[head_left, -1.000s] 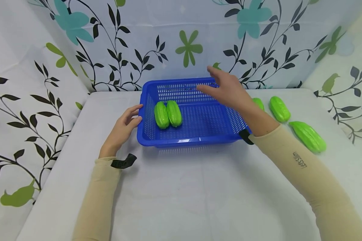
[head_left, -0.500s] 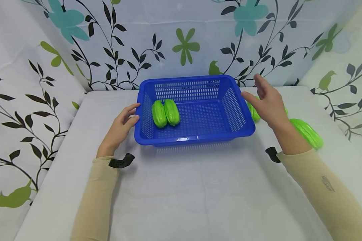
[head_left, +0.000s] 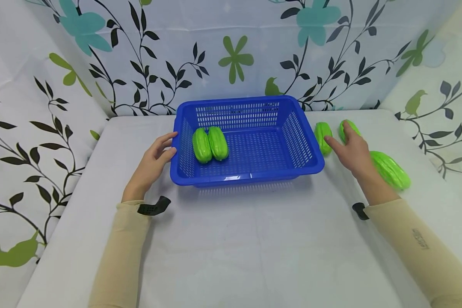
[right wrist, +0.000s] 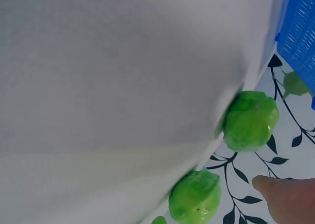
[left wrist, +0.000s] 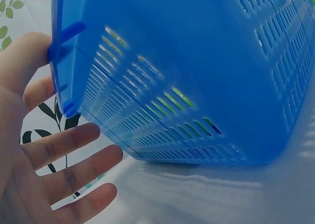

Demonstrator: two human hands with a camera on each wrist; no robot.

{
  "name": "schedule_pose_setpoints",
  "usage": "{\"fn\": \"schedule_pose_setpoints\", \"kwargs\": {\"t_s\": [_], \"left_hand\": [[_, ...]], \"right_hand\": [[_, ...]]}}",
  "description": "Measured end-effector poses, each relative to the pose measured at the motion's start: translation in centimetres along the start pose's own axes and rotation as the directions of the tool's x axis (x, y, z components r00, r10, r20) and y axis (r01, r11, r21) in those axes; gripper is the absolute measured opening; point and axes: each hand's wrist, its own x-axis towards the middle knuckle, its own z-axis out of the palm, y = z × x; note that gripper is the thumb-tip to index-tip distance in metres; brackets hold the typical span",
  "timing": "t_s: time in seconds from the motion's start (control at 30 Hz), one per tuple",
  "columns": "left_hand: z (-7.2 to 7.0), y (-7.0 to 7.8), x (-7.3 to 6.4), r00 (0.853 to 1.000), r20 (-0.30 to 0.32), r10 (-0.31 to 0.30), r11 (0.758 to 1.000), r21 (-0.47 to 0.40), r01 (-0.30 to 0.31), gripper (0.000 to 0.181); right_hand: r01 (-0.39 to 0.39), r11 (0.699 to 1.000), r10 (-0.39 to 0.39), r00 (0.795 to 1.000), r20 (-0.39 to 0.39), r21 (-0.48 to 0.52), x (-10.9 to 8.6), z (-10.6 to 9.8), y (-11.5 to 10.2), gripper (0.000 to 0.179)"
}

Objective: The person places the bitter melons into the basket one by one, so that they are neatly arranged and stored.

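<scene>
A blue plastic basket (head_left: 250, 174) with slotted sides stands on the table. Two short green ridged gourds (head_left: 202, 145) lie side by side at its left end. At the basket's left rim, my left hand (head_left: 148, 164) touches with thumb and fingertips; in the left wrist view the other fingers extend under the rim. My right hand (head_left: 352, 149) hovers with spread fingers right of the basket, over the loose gourds. One gourd (head_left: 323, 139) lies by the basket, another (head_left: 344, 127) is partly hidden behind my fingers, and a larger gourd (head_left: 390, 170) lies beside my wrist.
A white cloth covers the table (head_left: 231, 239). Behind it hangs a curtain (head_left: 200, 42) printed with leaves, flowers and birds, close to the basket's back rim. Patterned cloth also hangs at both sides.
My right hand has moved from over the basket's right end out to the right, then lower toward the loose gourds. My left hand has stayed at the rim.
</scene>
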Motion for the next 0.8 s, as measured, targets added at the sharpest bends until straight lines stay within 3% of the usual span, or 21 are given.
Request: {"fn": "schedule_pose_setpoints", "kwargs": {"t_s": [0.13,0.8], "left_hand": [[0.0,0.2,-0.1,1.0,0.0,-0.004,1.0,0.0,0.004,0.055],[0.1,0.3,-0.2,1.0,0.002,0.003,1.0,-0.005,-0.003,0.055]], "right_hand": [[0.008,1.0,-0.008,0.999,0.04,-0.003,0.5,0.5,0.2,0.091],[-0.133,0.991,0.133,0.979,0.155,-0.012,3.1,1.5,1.3,0.096]]}}
